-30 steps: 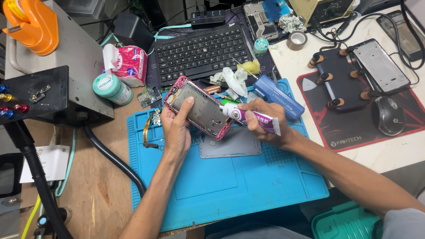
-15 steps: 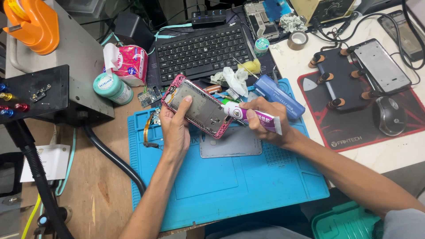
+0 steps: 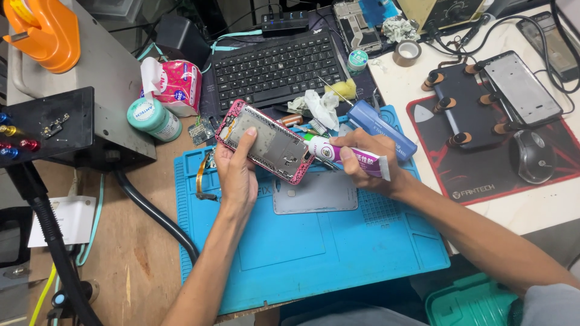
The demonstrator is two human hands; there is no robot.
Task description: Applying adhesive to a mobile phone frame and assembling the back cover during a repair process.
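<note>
A white-and-purple glue tube (image 3: 349, 158) lies in the right hand (image 3: 368, 162) at the picture's centre. At ten o'clock stands a round teal tub (image 3: 153, 119) with a white label, a pink tissue pack (image 3: 177, 84) just behind it. A white paper label (image 3: 63, 218) hangs at nine o'clock.

There are two hands: the left hand (image 3: 237, 175) and the right hand (image 3: 368, 160). I count one pink phone frame (image 3: 266, 142), one glue tube (image 3: 347, 158), one blue work mat (image 3: 314, 247), one black keyboard (image 3: 275, 66), one computer mouse (image 3: 534, 156), one tape roll (image 3: 406, 53) and one grey back plate (image 3: 317, 193).
</note>
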